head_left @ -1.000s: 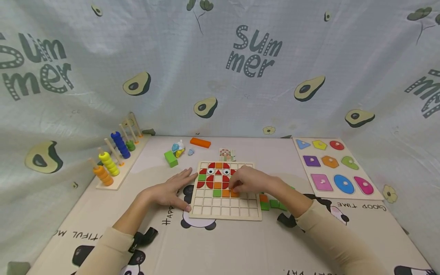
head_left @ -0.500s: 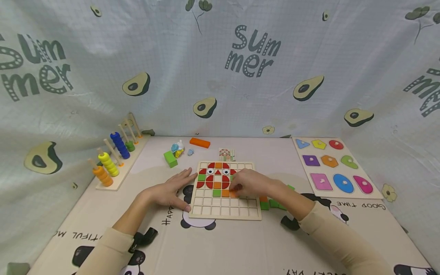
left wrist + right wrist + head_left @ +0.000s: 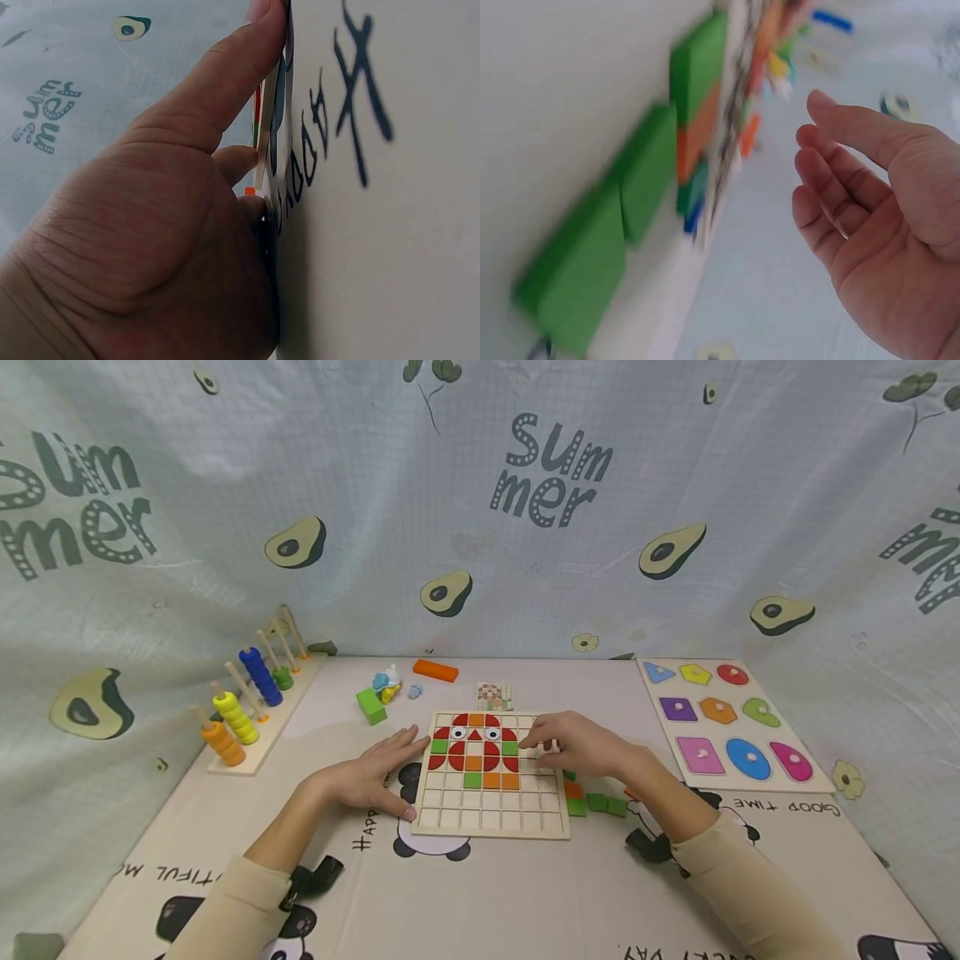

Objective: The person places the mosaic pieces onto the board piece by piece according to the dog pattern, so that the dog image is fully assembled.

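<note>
A wooden grid board (image 3: 480,821) lies on the table, with red, orange and green tiles forming a face with two eyes in its upper left part. Its lowest laid row shows a green square tile (image 3: 472,781) beside two orange square tiles (image 3: 510,782). My left hand (image 3: 369,777) rests at the board's left edge, fingers and thumb spread against it. Over the right part of the board hovers my right hand (image 3: 581,745). In the right wrist view its fingers (image 3: 832,184) are relaxed and hold nothing.
Loose green tiles (image 3: 606,805) and an orange tile (image 3: 573,790) lie right of the board. Behind it are a small picture card (image 3: 493,696), an orange block (image 3: 435,671), a green block (image 3: 371,706) and a toy figure (image 3: 387,683). A ring stacker (image 3: 258,752) stands left, a shape puzzle (image 3: 735,725) right.
My right hand has left the orange tile in the lowest laid row and moved up and to the right, its fingers spreading. The left hand has stayed in place.
</note>
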Available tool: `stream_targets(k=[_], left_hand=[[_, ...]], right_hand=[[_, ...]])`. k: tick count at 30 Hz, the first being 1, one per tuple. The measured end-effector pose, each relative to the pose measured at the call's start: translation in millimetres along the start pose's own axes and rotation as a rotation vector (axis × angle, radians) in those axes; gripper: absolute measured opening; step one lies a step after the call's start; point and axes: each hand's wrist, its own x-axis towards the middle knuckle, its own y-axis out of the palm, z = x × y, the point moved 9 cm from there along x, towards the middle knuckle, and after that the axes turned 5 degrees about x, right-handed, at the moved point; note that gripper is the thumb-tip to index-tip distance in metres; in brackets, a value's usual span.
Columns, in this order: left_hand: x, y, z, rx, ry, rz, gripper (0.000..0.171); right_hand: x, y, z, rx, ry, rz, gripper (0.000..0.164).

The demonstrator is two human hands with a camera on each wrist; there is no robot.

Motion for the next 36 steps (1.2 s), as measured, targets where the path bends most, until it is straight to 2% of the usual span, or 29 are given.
stream_targets(k=[2, 5, 8, 12, 16, 21, 25, 28, 36], left_hand=[[-0.1, -0.3, -0.1, 0.003, -0.001, 0.000, 0.113], [-0.3, -0.4, -0.4, 0.008, -0.001, 0.002, 0.113], [-0.4, -0.1, -0.5, 0.008, 0.002, 0.002, 0.113], [-0.3, 0.9, 0.3, 0.008, 0.002, -0.001, 0.114], [-0.3, 2.0, 0.9, 0.006, 0.002, -0.002, 0.114], [-0.7, 0.4, 0.0, 0.001, 0.004, -0.005, 0.114], [-0.7, -0.3, -0.9, 0.000, 0.000, -0.002, 0.114], [-0.8, -0.4, -0.8, -0.002, -0.005, 0.001, 0.113], [-1.6, -0.9, -1.3, -0.011, -0.005, 0.008, 0.114]], right_hand=[[-8, -10, -11, 0.021, 0.032, -0.034, 0.027], [-19, -17, -28, 0.057, 0.094, -0.035, 0.023], [-27, -15, -42, 0.104, 0.142, -0.001, 0.016], [-31, -3, -53, 0.125, 0.148, 0.042, 0.012], [-32, 4, -59, 0.088, 0.164, 0.053, 0.014], [-34, 4, -61, 0.053, 0.203, 0.066, 0.016], [-40, 2, -63, 0.075, 0.223, 0.086, 0.019], [-45, -1, -65, 0.105, 0.202, 0.084, 0.019], [-47, -13, -67, 0.188, 0.157, 0.023, 0.005]])
